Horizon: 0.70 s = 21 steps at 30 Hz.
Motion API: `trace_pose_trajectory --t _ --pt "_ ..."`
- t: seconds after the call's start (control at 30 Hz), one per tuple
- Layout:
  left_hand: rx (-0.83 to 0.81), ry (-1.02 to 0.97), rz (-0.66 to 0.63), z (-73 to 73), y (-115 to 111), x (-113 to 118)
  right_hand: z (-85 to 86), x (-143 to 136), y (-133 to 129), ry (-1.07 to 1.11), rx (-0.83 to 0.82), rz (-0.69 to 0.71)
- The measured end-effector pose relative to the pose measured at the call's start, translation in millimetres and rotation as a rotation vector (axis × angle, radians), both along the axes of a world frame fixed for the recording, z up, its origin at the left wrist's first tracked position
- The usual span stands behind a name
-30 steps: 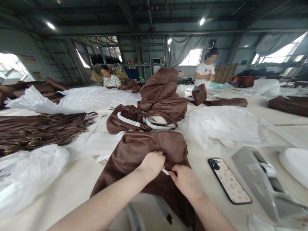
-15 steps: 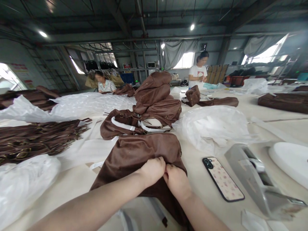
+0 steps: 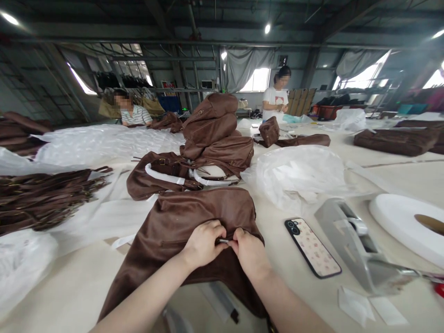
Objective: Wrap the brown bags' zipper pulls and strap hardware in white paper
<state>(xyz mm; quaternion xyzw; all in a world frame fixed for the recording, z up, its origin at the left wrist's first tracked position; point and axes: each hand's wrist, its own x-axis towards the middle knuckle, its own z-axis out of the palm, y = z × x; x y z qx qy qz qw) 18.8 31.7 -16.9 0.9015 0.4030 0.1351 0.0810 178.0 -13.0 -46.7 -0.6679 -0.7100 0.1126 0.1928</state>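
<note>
A brown leather bag [image 3: 173, 217] lies on the pale table in front of me, with a zipper line across its upper face. My left hand [image 3: 205, 244] rests on the bag with fingers curled and pinching at the zipper line. Beside it, my right hand [image 3: 248, 247] pinches at the same spot. Between the fingertips shows a small pale, shiny piece [image 3: 222, 241], too small to identify. Behind this bag sit a bag with white-wrapped handles [image 3: 152, 175] and a stack of brown bags [image 3: 215, 125].
Right of the bag lie a phone [image 3: 314, 249], a grey tape dispenser [image 3: 357, 245] and a white roll [image 3: 398, 222]. Plastic wrap [image 3: 298, 171] is behind them. Brown straps [image 3: 45, 194] cover the left side. Two people [image 3: 275, 97] [image 3: 132, 111] are at the back.
The view has turned slightly right, shifting things left. My hands have moved slightly apart, and the small pale piece now shows between them. More of the zipper line is visible.
</note>
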Motion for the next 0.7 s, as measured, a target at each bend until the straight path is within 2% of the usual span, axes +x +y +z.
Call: trace_pose_trajectory --t 0.13,0.27,0.57,0.7 --pt "-0.035 -0.022 -0.003 -3.6 6 -2 -3.9 6 0 0.096 0.008 0.034" --pt "0.0 -0.017 0.038 -5.2 3 0 -6.1 7 -3 0.124 0.016 0.027" --pt "0.159 0.089 0.203 -12.2 -14 15 -3.2 -2 -9 0.041 0.057 0.026" --pt "0.221 0.114 0.279 -16.9 -12 19 -0.9 -8 -11 -0.012 0.067 0.056"
